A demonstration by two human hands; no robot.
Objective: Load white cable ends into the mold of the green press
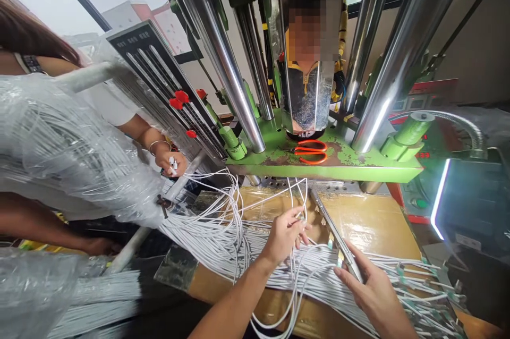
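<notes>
My left hand [285,235] is closed around thin white cables [306,198] in front of the green press, with its fingertips pinched near their upper part. To its right, my right hand [372,288] grips the lower end of a long, narrow metal bar [337,232], thumb on one side and fingers on the other. Small gold-coloured pieces [322,220] sit along the bar's left side. A thick bundle of white cables [215,248] spreads beneath both hands, and loops of it hang over the front edge of the table.
A green press plate [338,171] stands ahead, carrying orange-handled scissors [313,151]. Steel columns [217,52] rise from it. At left, a co-worker's hand [171,162] holds white cable ends beside plastic-wrapped cables [79,142]. Cable ends with connectors [442,288] lie right on the brown-covered table [370,222].
</notes>
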